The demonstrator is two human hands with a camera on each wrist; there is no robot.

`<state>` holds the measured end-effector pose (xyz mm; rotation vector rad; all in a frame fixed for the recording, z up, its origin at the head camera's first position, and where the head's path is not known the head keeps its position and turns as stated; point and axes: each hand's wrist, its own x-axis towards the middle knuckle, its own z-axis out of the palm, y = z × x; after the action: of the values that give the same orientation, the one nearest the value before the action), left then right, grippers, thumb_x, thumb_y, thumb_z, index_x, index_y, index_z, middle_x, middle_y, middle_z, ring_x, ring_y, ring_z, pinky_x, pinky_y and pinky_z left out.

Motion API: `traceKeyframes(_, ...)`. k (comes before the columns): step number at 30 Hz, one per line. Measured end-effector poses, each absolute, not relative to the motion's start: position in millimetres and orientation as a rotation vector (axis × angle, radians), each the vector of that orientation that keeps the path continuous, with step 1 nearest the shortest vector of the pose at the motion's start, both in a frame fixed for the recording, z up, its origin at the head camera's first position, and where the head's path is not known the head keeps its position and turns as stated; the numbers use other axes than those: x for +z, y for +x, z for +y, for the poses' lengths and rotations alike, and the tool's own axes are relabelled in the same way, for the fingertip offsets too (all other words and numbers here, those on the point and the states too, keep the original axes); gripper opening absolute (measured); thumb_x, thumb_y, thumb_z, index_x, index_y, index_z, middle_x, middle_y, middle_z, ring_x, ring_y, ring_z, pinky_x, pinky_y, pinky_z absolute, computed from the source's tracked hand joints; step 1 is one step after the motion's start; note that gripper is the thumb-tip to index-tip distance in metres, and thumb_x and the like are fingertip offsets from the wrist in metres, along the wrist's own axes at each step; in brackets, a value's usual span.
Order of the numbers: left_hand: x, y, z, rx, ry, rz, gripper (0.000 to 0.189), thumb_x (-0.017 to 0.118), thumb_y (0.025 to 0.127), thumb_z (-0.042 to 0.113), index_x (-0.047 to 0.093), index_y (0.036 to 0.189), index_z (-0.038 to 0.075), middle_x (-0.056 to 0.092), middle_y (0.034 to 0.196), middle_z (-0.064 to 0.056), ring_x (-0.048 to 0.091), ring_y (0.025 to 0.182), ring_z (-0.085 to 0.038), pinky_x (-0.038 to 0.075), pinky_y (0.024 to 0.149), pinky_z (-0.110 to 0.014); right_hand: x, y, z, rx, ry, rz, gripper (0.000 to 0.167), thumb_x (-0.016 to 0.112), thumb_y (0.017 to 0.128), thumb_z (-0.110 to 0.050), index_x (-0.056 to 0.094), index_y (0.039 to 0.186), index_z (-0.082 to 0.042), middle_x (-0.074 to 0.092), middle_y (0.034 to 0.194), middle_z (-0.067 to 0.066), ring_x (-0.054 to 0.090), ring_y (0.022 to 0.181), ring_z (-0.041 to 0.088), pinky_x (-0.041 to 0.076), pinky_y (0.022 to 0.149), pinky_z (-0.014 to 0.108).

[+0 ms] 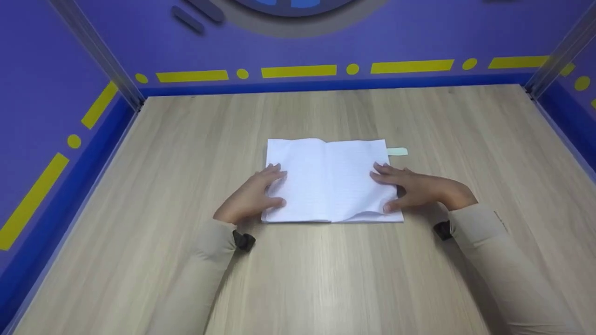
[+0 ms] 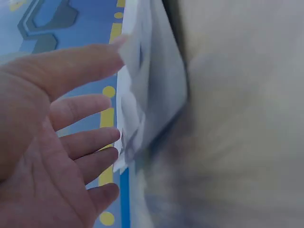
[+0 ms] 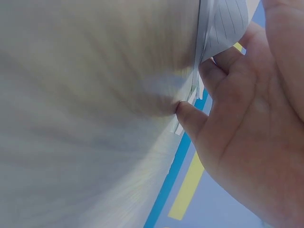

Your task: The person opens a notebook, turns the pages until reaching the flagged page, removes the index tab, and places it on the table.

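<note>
An open notebook (image 1: 307, 181) with lined white pages lies flat on the wooden table (image 1: 288, 279). My left hand (image 1: 253, 193) rests at its left edge, fingers and thumb spread over the page margin. On the opposite side, my right hand (image 1: 414, 186) touches the right page with spread fingers, thumb near the lower corner. That page's bottom edge bulges up slightly. In the left wrist view the fingers are loosely extended beside the pages (image 2: 166, 80). A lined page (image 3: 228, 23) curves in front of some right fingers in the right wrist view.
A pale green tab (image 1: 397, 151) sticks out from the notebook's upper right side. Blue-purple panels (image 1: 298, 51) with yellow dashes wall the table at the back, left and right. Dark straps (image 1: 244, 240) sit at both wrists, below light sleeves.
</note>
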<state>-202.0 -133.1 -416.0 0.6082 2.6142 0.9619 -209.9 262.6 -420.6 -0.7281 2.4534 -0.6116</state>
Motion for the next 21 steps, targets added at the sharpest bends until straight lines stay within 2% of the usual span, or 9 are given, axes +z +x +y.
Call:
traceKeyframes(5, -405.6, -194.4, -114.7, 0.993, 0.729, 2.669, 0.056, 0.067, 0.090, 0.019, 0.048, 0.140, 0.004, 0.036, 0.154, -0.012, 0.028, 0.145, -0.028, 0.022, 0.119, -0.042, -419.7, -209.3, 261.3, -0.614, -0.720, 2.455, 0.090, 0.068, 0.083, -0.049, 0.024, 0.152, -0.011, 0.007, 0.163, 0.011, 0.002, 0.150, 0.033, 0.001, 0.118, 0.058)
traceKeyframes(13, -396.1, -182.9, -73.8, 1.021, 0.962, 2.703, 0.047, 0.066, 0.091, 0.019, 0.055, 0.135, 0.005, 0.050, 0.144, -0.012, 0.043, 0.137, -0.026, 0.032, 0.115, -0.039, -421.1, -208.3, 261.3, -0.630, -0.733, 2.449, 0.089, 0.068, 0.084, -0.049, 0.025, 0.152, -0.010, 0.007, 0.162, 0.012, 0.001, 0.149, 0.035, 0.001, 0.117, 0.060)
traceKeyframes(21, -395.7, -177.7, -38.3, 0.925, 1.109, 2.700, 0.046, 0.066, 0.091, 0.024, 0.057, 0.133, 0.008, 0.055, 0.139, -0.008, 0.049, 0.132, -0.021, 0.035, 0.113, -0.034, -419.1, -210.0, 261.3, -0.624, -0.749, 2.458, 0.087, 0.067, 0.085, -0.048, 0.026, 0.152, -0.009, 0.008, 0.162, 0.014, 0.003, 0.149, 0.037, 0.004, 0.115, 0.065)
